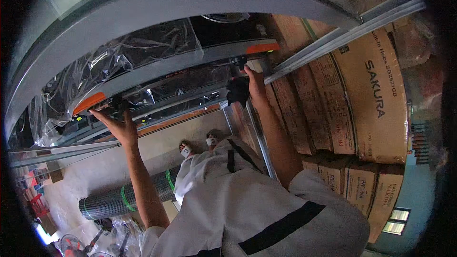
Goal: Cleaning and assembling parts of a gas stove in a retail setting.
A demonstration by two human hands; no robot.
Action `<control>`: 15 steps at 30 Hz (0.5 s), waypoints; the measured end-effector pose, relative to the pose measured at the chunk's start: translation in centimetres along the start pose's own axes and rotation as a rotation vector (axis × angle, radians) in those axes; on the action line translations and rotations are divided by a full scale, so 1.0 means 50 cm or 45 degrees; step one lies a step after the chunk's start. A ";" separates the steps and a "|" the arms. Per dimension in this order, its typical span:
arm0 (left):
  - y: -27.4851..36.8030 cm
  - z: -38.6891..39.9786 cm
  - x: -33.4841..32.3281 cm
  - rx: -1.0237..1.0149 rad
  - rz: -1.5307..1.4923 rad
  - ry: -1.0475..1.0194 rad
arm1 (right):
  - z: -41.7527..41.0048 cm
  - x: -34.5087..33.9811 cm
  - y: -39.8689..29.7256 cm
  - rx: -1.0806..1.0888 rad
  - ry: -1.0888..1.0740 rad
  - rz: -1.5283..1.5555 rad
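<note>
A gas cooker (153, 73) with a dark top, partly under clear plastic film (160, 39), sits on the metal shelf in front of me. Its grey front edge has an orange corner piece (89, 102) on the left and a second orange piece (262, 48) on the right. My left hand (119, 126) grips the left front, thumb and forefinger spread around a dark part below the edge. At the right front, my right hand (254, 80) holds on beside a pale piece (255, 65); its other fingers are hidden. A black bundle (237, 91) hangs beside that hand.
A grey shelf beam (200, 1) curves above the cooker. Stacked cardboard cartons (371, 89) stand behind the metal upright (342, 35) to my right. Below, a rolled black mesh (107, 203) lies on the floor (71, 178) near my feet. Another dark appliance (178, 96) sits lower.
</note>
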State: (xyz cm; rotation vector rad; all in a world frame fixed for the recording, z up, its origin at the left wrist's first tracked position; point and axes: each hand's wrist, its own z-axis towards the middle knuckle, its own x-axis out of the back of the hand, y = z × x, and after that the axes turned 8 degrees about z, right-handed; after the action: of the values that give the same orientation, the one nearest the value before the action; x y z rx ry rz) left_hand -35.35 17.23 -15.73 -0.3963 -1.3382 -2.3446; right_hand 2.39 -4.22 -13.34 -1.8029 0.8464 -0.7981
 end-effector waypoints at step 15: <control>0.303 -0.262 -0.109 0.033 -0.022 -0.538 | -0.051 0.116 0.069 -0.389 -0.350 1.657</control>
State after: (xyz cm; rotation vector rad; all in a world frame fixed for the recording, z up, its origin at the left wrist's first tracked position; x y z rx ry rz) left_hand -23.81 0.13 -13.29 -0.9149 -1.5546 -2.3372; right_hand 2.80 -11.25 -14.81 -1.1414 1.6833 0.4252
